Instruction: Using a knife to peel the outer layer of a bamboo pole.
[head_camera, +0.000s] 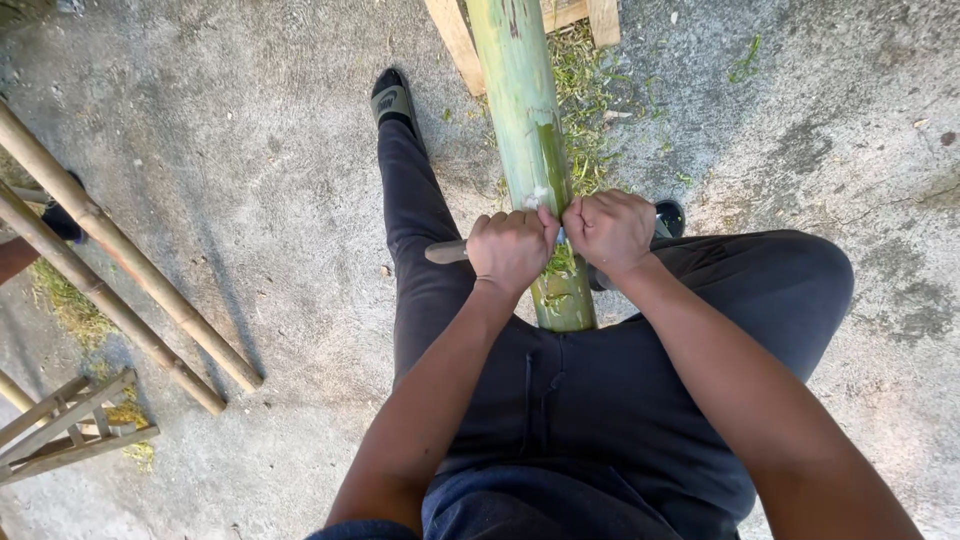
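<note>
A thick green bamboo pole (520, 100) runs from the top of the view down between my legs, its near end resting against my lap. Part of its skin is scraped darker near my hands. A knife blade (446, 251) lies across the pole, its tip sticking out to the left. My left hand (512, 248) is closed on the blade's near part left of the pole. My right hand (610, 230) grips the knife's other end on the right side. Both fists touch above the pole.
Green shavings (585, 90) litter the concrete by a wooden pallet (455, 40) at the top. Two dry bamboo poles (120, 270) lie slanted at the left, with a small wooden frame (70, 430) below them. My feet (392, 98) rest on the ground beside the pole.
</note>
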